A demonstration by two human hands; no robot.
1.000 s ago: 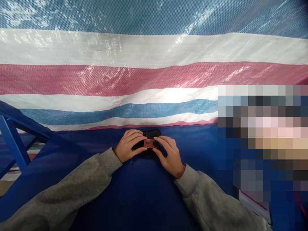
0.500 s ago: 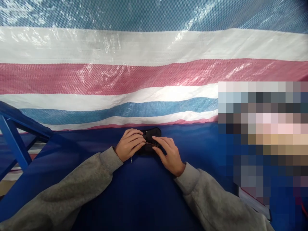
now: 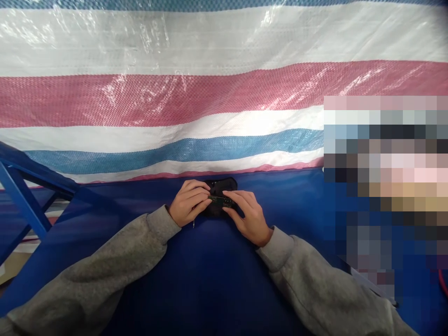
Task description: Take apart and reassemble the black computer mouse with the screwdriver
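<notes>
We see a small dark green circuit board (image 3: 220, 201) lying crosswise between the two hands, near the far edge of the table. The left hand (image 3: 191, 202) comes from the left side, and its fingers are curved and close over the left end of the board. The right hand (image 3: 247, 217) comes from the right side, and its fingers hold the right end, so both hands are almost closed and have the board pinched between them. Under and behind the board there is a soft black pouch (image 3: 219, 212), and the hands rest on it. The table has a dark blue cover (image 3: 280, 186), and both grey sweatshirt sleeves (image 3: 105, 266) lie over it. Behind the far edge hangs a striped woven tarpaulin (image 3: 175, 95) in white, red and blue. At the left side we see a blue metal frame (image 3: 24, 205). At the right side a pixelated patch (image 3: 385, 186) hides what is there, so we cannot tell it.
</notes>
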